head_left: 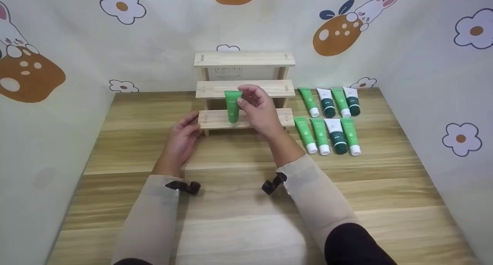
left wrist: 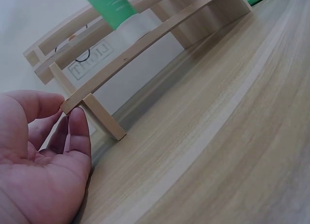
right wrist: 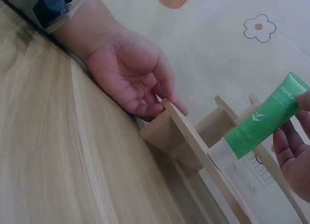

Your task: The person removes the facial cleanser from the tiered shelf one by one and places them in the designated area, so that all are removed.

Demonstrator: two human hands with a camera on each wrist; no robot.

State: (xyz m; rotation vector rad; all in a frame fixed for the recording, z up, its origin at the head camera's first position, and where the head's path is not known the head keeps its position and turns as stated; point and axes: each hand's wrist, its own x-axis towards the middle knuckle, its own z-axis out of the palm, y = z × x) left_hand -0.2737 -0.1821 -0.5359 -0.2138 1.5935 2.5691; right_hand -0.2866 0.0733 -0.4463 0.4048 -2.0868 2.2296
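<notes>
A green squeeze tube (head_left: 232, 105) with a white cap stands upright, cap down, at the lowest step of a three-tier wooden display rack (head_left: 244, 58). My right hand (head_left: 264, 113) pinches the tube near its flat upper end between thumb and fingers. Whether the cap (right wrist: 223, 155) bears on the step or hovers just over it, I cannot tell. At the rack's left side, my left hand (head_left: 181, 140) grips the end of the lowest board (left wrist: 121, 59), thumb and fingers on either side of it, as the left wrist view shows.
Right of the rack, several tubes lie in two rows on the wood-grain table (head_left: 231, 218). Some are green with white caps, like the front tube (head_left: 350, 134); others are white and dark green, like the back tube (head_left: 326, 103). A patterned cloth (head_left: 169, 37) hangs behind the rack.
</notes>
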